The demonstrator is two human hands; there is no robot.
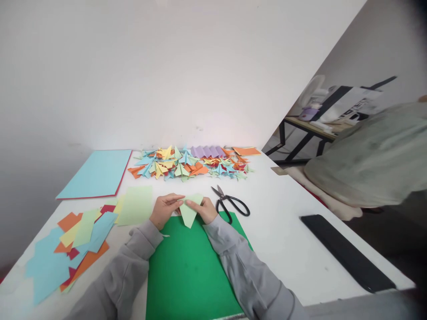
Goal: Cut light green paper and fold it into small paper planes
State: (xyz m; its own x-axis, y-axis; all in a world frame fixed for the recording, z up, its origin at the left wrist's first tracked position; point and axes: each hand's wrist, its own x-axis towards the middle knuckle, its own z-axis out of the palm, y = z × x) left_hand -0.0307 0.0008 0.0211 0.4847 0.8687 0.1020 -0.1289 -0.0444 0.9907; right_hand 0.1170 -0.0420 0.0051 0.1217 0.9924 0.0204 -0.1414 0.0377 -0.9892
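Between my two hands is a light green folded paper (189,215), its pointed end toward me. My left hand (164,210) pinches its left edge. On the other side my right hand (205,209) grips the upper right part, thumb on top. Both hands are over the far edge of a green sheet (190,271) lying on the white table. Black-handled scissors (230,200) lie open just right of my right hand. Behind the hands is a heap of small folded paper planes (182,166) in several colours.
Coloured paper pieces (83,235) are scattered at the left, below a light blue sheet stack (96,173). A pleated purple paper (207,152) and orange sheets (247,151) lie by the wall. A long black object (345,251) lies at the right. Beyond it is a person (373,151).
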